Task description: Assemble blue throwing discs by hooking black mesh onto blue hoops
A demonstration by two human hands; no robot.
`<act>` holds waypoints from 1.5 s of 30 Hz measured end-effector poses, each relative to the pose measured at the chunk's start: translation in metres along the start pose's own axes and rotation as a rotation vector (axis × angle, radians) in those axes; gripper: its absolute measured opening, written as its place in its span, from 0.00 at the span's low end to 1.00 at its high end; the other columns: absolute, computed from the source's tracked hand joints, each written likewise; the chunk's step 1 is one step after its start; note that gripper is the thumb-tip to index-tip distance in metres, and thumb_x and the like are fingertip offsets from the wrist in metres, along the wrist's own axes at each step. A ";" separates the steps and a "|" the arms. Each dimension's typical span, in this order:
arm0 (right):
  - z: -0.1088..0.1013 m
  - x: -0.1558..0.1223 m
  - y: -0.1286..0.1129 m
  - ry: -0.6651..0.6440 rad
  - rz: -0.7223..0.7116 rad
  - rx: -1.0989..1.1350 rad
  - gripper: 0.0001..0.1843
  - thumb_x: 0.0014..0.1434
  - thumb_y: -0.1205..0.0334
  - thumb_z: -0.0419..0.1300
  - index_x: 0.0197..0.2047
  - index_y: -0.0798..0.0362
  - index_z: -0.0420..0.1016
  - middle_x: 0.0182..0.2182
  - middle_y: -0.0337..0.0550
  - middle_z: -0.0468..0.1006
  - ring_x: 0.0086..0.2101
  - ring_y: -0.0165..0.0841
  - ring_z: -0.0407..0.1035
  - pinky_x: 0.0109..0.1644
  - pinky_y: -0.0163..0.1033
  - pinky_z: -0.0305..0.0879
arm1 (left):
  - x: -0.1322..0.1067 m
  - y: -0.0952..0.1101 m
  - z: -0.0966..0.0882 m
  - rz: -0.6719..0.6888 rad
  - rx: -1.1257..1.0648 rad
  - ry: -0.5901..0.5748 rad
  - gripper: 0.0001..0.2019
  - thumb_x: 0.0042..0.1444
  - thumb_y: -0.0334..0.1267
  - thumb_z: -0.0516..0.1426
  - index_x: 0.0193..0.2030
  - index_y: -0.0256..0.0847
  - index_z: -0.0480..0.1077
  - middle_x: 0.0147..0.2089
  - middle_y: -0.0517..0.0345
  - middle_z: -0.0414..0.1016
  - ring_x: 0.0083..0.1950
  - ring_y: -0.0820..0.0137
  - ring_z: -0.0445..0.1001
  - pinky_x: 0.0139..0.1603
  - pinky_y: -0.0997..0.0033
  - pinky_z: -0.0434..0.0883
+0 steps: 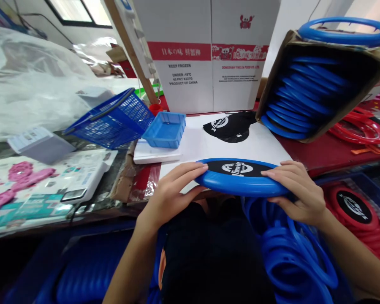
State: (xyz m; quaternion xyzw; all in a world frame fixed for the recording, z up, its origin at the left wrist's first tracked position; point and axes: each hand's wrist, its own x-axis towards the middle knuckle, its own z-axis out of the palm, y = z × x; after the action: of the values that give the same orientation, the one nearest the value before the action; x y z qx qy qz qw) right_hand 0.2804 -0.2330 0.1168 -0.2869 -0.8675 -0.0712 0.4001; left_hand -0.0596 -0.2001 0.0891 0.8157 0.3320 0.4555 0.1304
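A blue frisbee (240, 184) with a black printed centre is held level over the near edge of the work table. Its left rim is gripped by my left hand (174, 192), thumb below and fingers on top. On the right rim, my right hand (299, 192) grips the same way, its fingertips reaching the black centre. Beyond the frisbee, black printed fabric discs (231, 126) lie overlapping on a white sheet (190, 139). Loose blue rings (285, 249) hang and pile below the table edge, near my right forearm.
A tilted carton (280, 71) full of blue rings stands at the back right, near red rings (361, 131). Red frisbees (354, 207) fill a bin at lower right. Left are a small blue tray (166, 130) and a blue basket (114, 120). White cartons (190, 25) stand behind.
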 end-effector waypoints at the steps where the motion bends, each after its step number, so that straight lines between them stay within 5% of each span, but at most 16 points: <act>1: 0.000 -0.001 0.001 -0.003 0.004 -0.003 0.30 0.66 0.57 0.65 0.70 0.47 0.70 0.48 0.51 0.86 0.43 0.47 0.81 0.55 0.59 0.73 | 0.000 -0.003 0.003 -0.016 -0.032 0.012 0.18 0.63 0.37 0.66 0.59 0.48 0.80 0.59 0.51 0.83 0.60 0.58 0.81 0.65 0.54 0.78; 8: -0.002 -0.024 0.031 -0.088 -0.040 -0.116 0.36 0.65 0.51 0.65 0.73 0.47 0.65 0.57 0.57 0.81 0.53 0.55 0.77 0.62 0.69 0.67 | -0.005 -0.007 0.017 -0.051 -0.155 0.095 0.15 0.62 0.38 0.67 0.55 0.46 0.82 0.57 0.50 0.84 0.60 0.57 0.81 0.69 0.50 0.74; 14: 0.009 -0.044 0.057 -0.130 0.109 -0.085 0.39 0.67 0.64 0.64 0.77 0.47 0.56 0.66 0.60 0.73 0.64 0.54 0.70 0.63 0.65 0.72 | -0.058 -0.038 0.010 -0.233 -0.162 0.304 0.15 0.60 0.40 0.68 0.55 0.46 0.82 0.57 0.49 0.84 0.61 0.54 0.81 0.68 0.52 0.76; 19: 0.033 -0.025 0.033 -0.156 0.019 -0.040 0.35 0.70 0.69 0.59 0.77 0.48 0.58 0.66 0.60 0.73 0.69 0.52 0.64 0.68 0.66 0.67 | -0.105 -0.081 0.007 -0.274 -0.021 0.261 0.22 0.68 0.37 0.58 0.68 0.43 0.72 0.65 0.46 0.79 0.67 0.57 0.77 0.67 0.56 0.75; 23: 0.049 0.007 0.006 -0.105 -0.064 0.033 0.36 0.69 0.69 0.62 0.76 0.49 0.58 0.60 0.59 0.77 0.63 0.49 0.71 0.68 0.64 0.68 | -0.119 -0.102 0.006 -0.276 0.092 0.321 0.31 0.68 0.38 0.55 0.77 0.42 0.57 0.67 0.43 0.76 0.68 0.57 0.74 0.72 0.51 0.70; 32: 0.064 0.048 -0.021 -0.034 -0.055 0.114 0.32 0.68 0.68 0.62 0.73 0.45 0.63 0.56 0.55 0.77 0.55 0.46 0.74 0.59 0.57 0.76 | -0.119 -0.117 0.009 -0.385 0.042 0.371 0.25 0.68 0.41 0.53 0.69 0.37 0.65 0.69 0.38 0.72 0.71 0.54 0.70 0.74 0.46 0.65; 39: 0.058 0.057 -0.046 -0.129 -0.045 0.011 0.28 0.68 0.64 0.64 0.69 0.51 0.66 0.57 0.58 0.77 0.57 0.49 0.73 0.61 0.59 0.73 | -0.123 -0.107 0.010 -0.327 0.043 0.318 0.28 0.66 0.32 0.53 0.72 0.40 0.61 0.69 0.41 0.72 0.70 0.58 0.72 0.71 0.51 0.69; 45: 0.036 0.054 -0.070 -0.155 -0.175 -0.018 0.29 0.68 0.63 0.64 0.70 0.56 0.69 0.51 0.54 0.84 0.49 0.47 0.79 0.60 0.59 0.71 | -0.124 -0.046 0.001 -0.202 0.111 0.293 0.29 0.68 0.29 0.52 0.75 0.43 0.58 0.67 0.40 0.72 0.69 0.57 0.73 0.68 0.51 0.73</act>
State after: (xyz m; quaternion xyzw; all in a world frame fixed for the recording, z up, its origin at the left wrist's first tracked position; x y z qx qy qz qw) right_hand 0.1906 -0.2542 0.1399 -0.2182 -0.9169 -0.0911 0.3214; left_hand -0.1236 -0.2482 -0.0166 0.7090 0.4526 0.5348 0.0805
